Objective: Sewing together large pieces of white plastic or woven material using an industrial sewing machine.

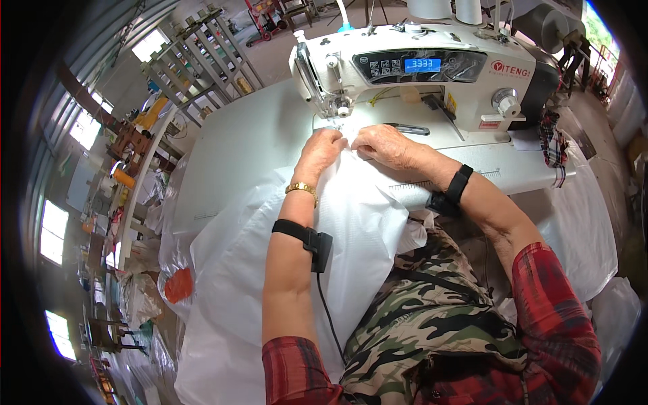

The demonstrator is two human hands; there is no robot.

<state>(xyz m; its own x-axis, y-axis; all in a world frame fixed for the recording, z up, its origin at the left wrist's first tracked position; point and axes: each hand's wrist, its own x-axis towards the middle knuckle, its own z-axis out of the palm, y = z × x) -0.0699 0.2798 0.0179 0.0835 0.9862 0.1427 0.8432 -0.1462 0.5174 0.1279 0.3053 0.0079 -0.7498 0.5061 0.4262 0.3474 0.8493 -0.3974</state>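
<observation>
A sheet of thin white fabric (358, 209) drapes from the sewing machine's needle area down over the table's front edge and beside my lap. Both hands pinch its upper edge just in front of the presser foot (339, 123). My left hand (320, 152) is closed on the fabric at the left, fingertips close to the foot. On the right, my right hand (386, 145) is closed on the same edge, a short gap from the left. Over them stands the white sewing machine (398, 54), its lamp lighting the spot. The needle tip is too small to make out.
Behind my right hand a dark-handled cutter (408, 129) lies on the machine bed. A plaid cloth strip (553, 145) hangs at the table's right end. Thread cones (429, 8) stand above the machine. A cluttered shelf (145, 182) runs along the left, near a metal rack (202, 61).
</observation>
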